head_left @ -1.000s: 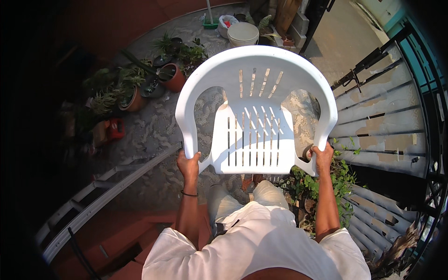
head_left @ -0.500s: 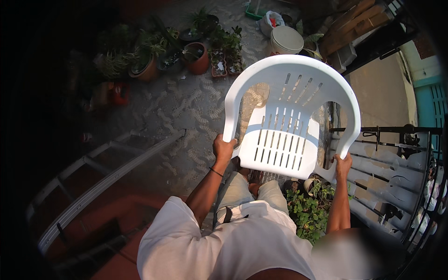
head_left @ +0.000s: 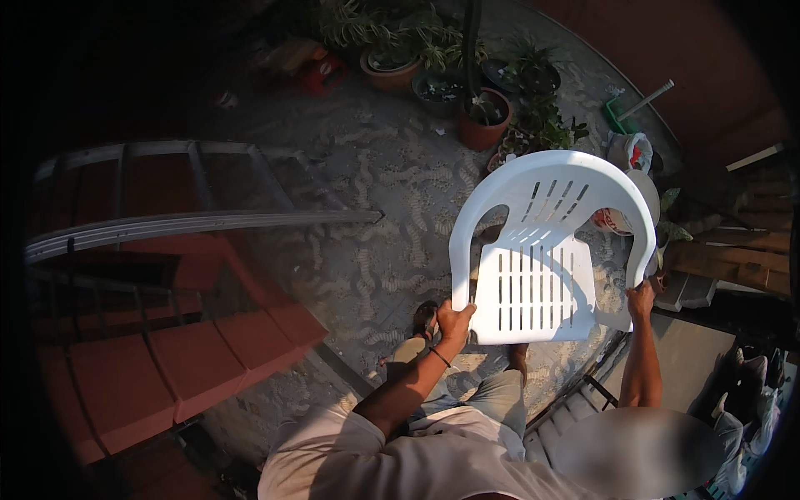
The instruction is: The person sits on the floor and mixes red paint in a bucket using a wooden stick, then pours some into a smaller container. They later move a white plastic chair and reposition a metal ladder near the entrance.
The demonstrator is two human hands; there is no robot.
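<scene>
A white plastic armchair (head_left: 533,287), with slots cut through its seat and backrest, is held out in front of me above the paved ground. My left hand (head_left: 456,321) is closed around the front end of its left armrest. The right armrest's front end is in the grip of my right hand (head_left: 641,298). The seat's front edge faces my body, and the curved backrest is on the far side. Below the seat, my legs and feet show in part. I cannot see the chair's legs.
A metal ladder (head_left: 208,222) extends in from the left, above a low red wall (head_left: 200,354). Potted plants, one in a terracotta pot (head_left: 483,129), line the far side. Wooden planks (head_left: 733,262) lie at the right, past a lidded bucket behind the chair.
My view has swung round, so the ladder lies flatter and the plants sit further right. The chair, still in both hands, appears further right and lower in the picture. My feet have shifted apart.
</scene>
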